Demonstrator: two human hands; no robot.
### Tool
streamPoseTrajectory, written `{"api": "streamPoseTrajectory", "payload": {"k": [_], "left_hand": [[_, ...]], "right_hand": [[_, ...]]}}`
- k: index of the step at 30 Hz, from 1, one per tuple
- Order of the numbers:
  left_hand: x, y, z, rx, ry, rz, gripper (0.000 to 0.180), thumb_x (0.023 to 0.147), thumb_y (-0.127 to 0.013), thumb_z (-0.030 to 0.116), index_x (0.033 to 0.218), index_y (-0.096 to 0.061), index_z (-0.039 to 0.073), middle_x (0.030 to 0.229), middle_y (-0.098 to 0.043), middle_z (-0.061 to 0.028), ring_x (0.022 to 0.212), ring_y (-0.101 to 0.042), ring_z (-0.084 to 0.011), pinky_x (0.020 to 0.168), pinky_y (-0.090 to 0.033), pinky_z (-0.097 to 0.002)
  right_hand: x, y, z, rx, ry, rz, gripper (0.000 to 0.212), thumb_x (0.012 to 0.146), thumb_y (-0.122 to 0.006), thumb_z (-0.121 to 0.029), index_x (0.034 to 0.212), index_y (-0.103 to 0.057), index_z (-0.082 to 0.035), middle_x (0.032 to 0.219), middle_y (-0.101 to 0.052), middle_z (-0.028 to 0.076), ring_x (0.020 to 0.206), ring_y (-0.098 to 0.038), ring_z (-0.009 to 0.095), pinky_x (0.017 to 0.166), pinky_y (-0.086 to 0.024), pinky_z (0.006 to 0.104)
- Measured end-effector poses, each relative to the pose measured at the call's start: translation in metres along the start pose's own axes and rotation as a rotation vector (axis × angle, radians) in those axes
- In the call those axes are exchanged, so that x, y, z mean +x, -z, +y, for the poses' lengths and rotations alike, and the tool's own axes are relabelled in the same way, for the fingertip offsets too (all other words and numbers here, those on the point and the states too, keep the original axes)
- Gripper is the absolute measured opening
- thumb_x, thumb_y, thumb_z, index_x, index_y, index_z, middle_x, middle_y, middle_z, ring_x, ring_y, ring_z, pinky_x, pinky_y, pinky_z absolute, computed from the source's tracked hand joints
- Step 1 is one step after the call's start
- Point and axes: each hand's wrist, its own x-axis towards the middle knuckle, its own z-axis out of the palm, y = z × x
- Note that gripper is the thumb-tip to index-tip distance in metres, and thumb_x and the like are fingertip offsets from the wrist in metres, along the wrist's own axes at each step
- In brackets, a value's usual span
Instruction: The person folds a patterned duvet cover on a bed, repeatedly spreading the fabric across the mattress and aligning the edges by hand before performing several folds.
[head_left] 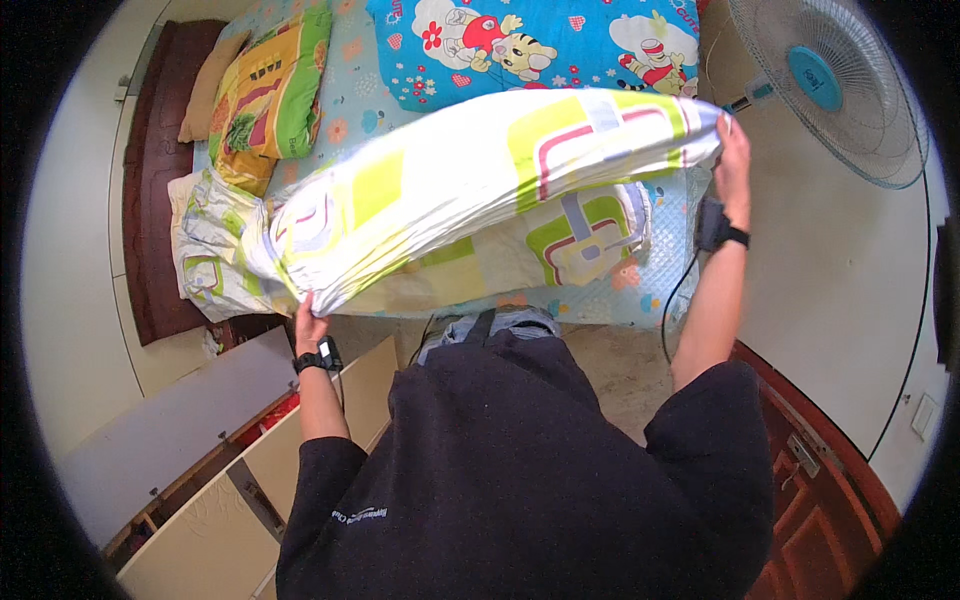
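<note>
A white cover [450,165] patterned with green, grey and dark red stretches between my two hands, lifted in a long fold above the near side of the bed. At its near left corner, my left hand [311,322] is closed on the fabric. My right hand [732,160], farther off and raised to the right, grips the opposite end. Below the lifted fold, more of the same fabric lies on the bed, and a bunched part of it rests toward the headboard on the left. My fingertips are partly hidden by the cloth.
The bed sheet [345,100] is light blue with flowers. A yellow-green pillow [270,95] lies by the brown headboard [165,180]; a blue cartoon-print cloth [560,50] covers the far side. A fan [815,78] stands close at right, a wooden door [815,500] behind it. Drawers [215,520] stand at lower left.
</note>
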Motion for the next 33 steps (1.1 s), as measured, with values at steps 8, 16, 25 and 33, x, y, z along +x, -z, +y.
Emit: {"api": "streamPoseTrajectory", "payload": {"k": [8, 16, 25, 33], "left_hand": [[0.012, 0.018, -0.08, 0.269, 0.228, 0.218, 0.032, 0.08, -0.049, 0.011, 0.109, -0.041, 0.0, 0.103, -0.051, -0.0099, 0.089, -0.053, -0.0205, 0.075, -0.046, -0.0317], [0.008, 0.034, -0.076, 0.184, 0.244, 0.212, 0.028, 0.078, -0.054, 0.013, 0.102, -0.047, 0.0, 0.093, -0.055, -0.0092, 0.082, -0.054, -0.0185, 0.067, -0.046, -0.031], [0.026, 0.034, -0.025, 0.054, 0.119, 0.203, 0.032, 0.077, -0.057, 0.02, 0.102, -0.047, 0.001, 0.097, -0.055, -0.0077, 0.086, -0.054, -0.0165, 0.075, -0.045, -0.0283], [0.028, 0.056, -0.04, 0.076, 0.1, 0.256, 0.022, 0.081, -0.048, 0.02, 0.097, -0.049, 0.004, 0.087, -0.057, -0.005, 0.077, -0.056, -0.0141, 0.063, -0.048, -0.0261]], "right_hand": [[-0.122, 0.084, 0.214, -0.375, -0.411, 0.421, 0.028, 0.071, -0.058, -0.02, 0.085, -0.056, 0.005, 0.082, -0.057, 0.008, 0.075, -0.051, 0.015, 0.067, -0.04, 0.0286], [-0.193, 0.062, 0.224, -0.76, -0.925, 0.025, 0.037, 0.062, -0.061, -0.019, 0.083, -0.055, 0.01, 0.082, -0.059, 0.017, 0.072, -0.057, 0.023, 0.065, -0.043, 0.0325], [-0.038, -0.009, 0.053, 0.144, -0.573, -0.217, 0.025, 0.076, -0.055, -0.025, 0.092, -0.055, -0.007, 0.083, -0.058, 0.003, 0.074, -0.056, 0.014, 0.067, -0.044, 0.0258], [0.02, -0.018, -0.064, -0.05, -0.153, -0.396, 0.032, 0.081, -0.05, -0.028, 0.098, -0.051, 0.0, 0.086, -0.058, 0.005, 0.071, -0.056, 0.01, 0.063, -0.046, 0.0238]]}}
